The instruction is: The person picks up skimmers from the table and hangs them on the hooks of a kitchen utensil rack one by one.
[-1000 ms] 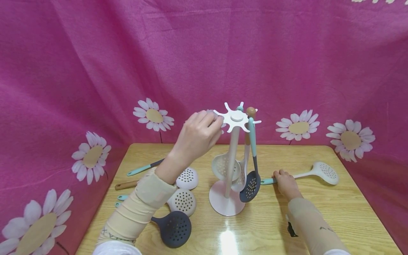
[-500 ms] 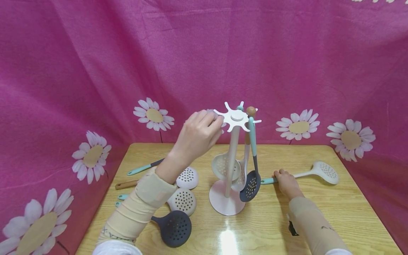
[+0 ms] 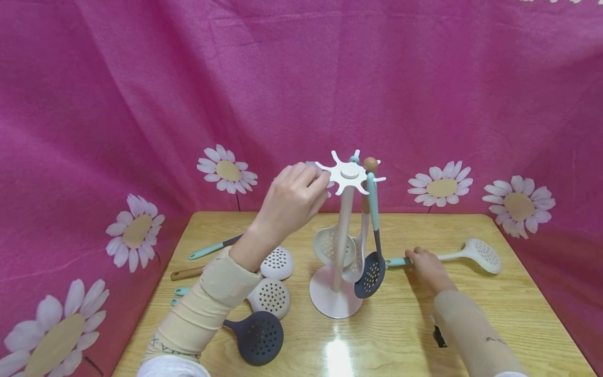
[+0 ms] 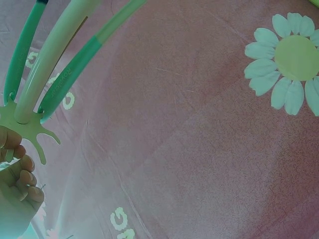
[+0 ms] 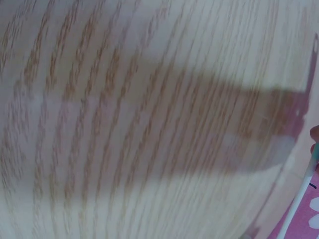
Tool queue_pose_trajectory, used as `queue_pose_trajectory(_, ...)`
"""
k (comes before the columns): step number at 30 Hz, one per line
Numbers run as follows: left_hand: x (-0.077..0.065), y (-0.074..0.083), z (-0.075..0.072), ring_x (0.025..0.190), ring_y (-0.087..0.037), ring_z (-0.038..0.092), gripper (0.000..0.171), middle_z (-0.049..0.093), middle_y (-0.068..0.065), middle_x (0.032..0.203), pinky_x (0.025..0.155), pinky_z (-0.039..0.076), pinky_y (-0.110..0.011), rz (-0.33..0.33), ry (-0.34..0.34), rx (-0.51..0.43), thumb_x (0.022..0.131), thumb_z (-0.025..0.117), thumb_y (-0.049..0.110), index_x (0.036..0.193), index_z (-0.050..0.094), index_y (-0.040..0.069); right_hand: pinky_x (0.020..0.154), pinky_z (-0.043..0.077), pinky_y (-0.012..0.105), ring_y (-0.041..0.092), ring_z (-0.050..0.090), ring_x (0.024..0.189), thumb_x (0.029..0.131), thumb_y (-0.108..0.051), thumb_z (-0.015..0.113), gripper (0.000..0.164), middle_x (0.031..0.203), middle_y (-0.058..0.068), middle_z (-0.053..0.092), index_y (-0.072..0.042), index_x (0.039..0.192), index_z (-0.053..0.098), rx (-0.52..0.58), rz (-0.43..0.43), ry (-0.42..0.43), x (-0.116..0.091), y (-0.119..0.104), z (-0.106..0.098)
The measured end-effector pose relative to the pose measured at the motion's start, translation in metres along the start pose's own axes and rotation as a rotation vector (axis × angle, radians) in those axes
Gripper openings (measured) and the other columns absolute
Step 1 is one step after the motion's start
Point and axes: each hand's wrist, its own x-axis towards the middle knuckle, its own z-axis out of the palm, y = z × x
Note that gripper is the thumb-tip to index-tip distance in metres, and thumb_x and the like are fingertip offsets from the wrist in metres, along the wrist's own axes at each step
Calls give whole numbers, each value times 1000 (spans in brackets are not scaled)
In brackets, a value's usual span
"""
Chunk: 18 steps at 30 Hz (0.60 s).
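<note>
A white rotating utensil rack [image 3: 349, 170] with curved hooks stands on a round base. At its left side my left hand [image 3: 299, 195] pinches one of the hooks between thumb and fingers, as the left wrist view shows of the rack's hooked top [image 4: 31, 130]. My right hand [image 3: 427, 268] grips the turquoise handle of a white skimmer [image 3: 484, 255], whose perforated head points right. Only fingertips [image 5: 315, 133] and part of the skimmer's shaft [image 5: 300, 201] show in the right wrist view. On the rack hang a dark skimmer [image 3: 370, 276], a pale ladle [image 3: 324, 246] and other utensils.
Left of the rack lie a white skimmer [image 3: 277, 263], a beige skimmer [image 3: 270, 298] and a dark skimmer [image 3: 260, 339], with handles partly behind the left forearm. Pink flowered cloth [image 3: 301, 78] surrounds the wooden table [image 3: 391, 335].
My right hand has shifted slightly right and farther from me, and the skimmer's handle end has swung a little that way. The left hand and rack have stayed put.
</note>
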Motion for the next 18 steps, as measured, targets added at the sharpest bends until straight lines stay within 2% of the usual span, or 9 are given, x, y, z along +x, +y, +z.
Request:
queue_pose_trajectory(3, -1, 0, 0, 64, -18, 47, 7, 54, -5, 73, 56, 37, -25, -2, -6, 1, 82, 56, 6, 85, 62, 4, 59, 46, 42, 27, 52, 65, 63, 6, 73, 30, 77, 9, 51, -5, 87, 58, 25, -24, 20, 2, 2, -1)
queue_pose_trajectory(9, 0, 0, 0, 64, -18, 47, 8, 55, -5, 73, 56, 37, -25, -4, -12, -1, 82, 56, 6, 86, 62, 4, 58, 47, 41, 25, 52, 64, 68, 11, 69, 29, 78, 10, 51, -4, 91, 60, 60, -20, 43, 6, 1, -11)
queue_pose_trajectory(13, 0, 0, -1, 64, -18, 47, 8, 55, -5, 73, 55, 37, -25, -2, -12, -6, 82, 55, 6, 86, 62, 4, 54, 44, 40, 24, 49, 61, 66, 15, 65, 32, 76, 10, 49, -3, 90, 58, 80, -7, 97, 9, -3, -22)
queue_pose_trajectory(18, 0, 0, -1, 63, -18, 46, 9, 54, -5, 72, 55, 36, -25, 1, -9, -5, 83, 53, 6, 85, 61, 4, 51, 40, 40, 24, 48, 60, 62, 13, 64, 33, 75, 9, 49, -4, 89, 56, 71, -23, 206, 13, -7, -33)
